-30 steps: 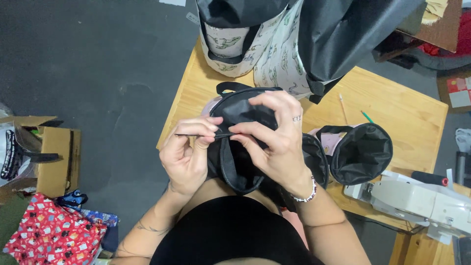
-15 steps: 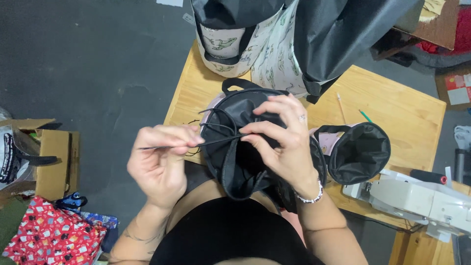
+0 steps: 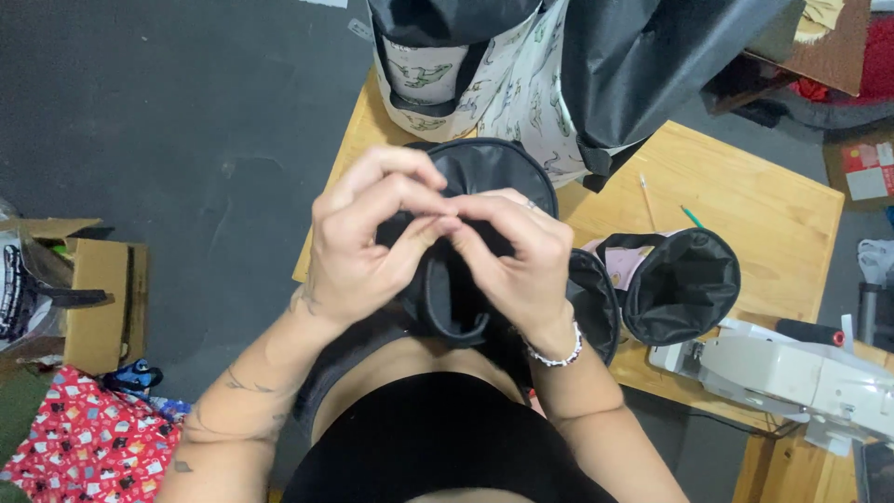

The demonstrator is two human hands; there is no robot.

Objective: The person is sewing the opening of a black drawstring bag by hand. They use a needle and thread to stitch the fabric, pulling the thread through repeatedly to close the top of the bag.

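Left hand (image 3: 358, 242) and right hand (image 3: 517, 256) pinch a black pouch (image 3: 484, 172) (fingertips touching).

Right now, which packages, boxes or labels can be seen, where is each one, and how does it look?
Cardboard box: on the floor at the far left, brown, open flaps.
Wrapped package: bottom left corner, red with small white and dark patterns.
Flat packet: on the floor at the right edge, red and white, rectangular.
No screens are in view.

Floor: I see dark grey concrete (image 3: 186, 112), evenly lit.
Furniture: I see a light wooden table (image 3: 764, 200) at right.
Left edge: I see a cardboard box (image 3: 98, 303) and red patterned fabric (image 3: 79, 447).
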